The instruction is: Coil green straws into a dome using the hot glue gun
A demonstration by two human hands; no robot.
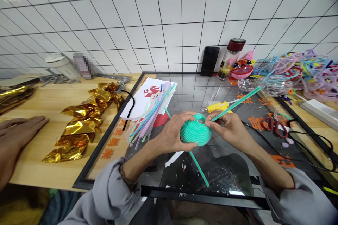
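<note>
A teal ball (pixel 195 133) wound in rings of pipe cleaner sits in my left hand (pixel 171 132), whose thumb and fingers close round its left side. At its top is a small grey opening. My right hand (pixel 228 126) pinches a teal pipe cleaner (pixel 241 101) beside that opening; its long free end slants up to the right. Another teal pipe cleaner (pixel 199 169) lies below the ball, and a short teal piece (pixel 167 112) shows behind my left hand. Whether these two are one stem is hidden.
Colourful pipe cleaners (pixel 150 112) lie on white paper (pixel 137 91). A yellow glue gun (pixel 218 107), red-handled scissors (pixel 274 126) and cables are on the framed glass. A phone (pixel 210 61) and bottle (pixel 229 59) stand behind. Gold foil (pixel 81 123) and another person's hand (pixel 21 137) are left.
</note>
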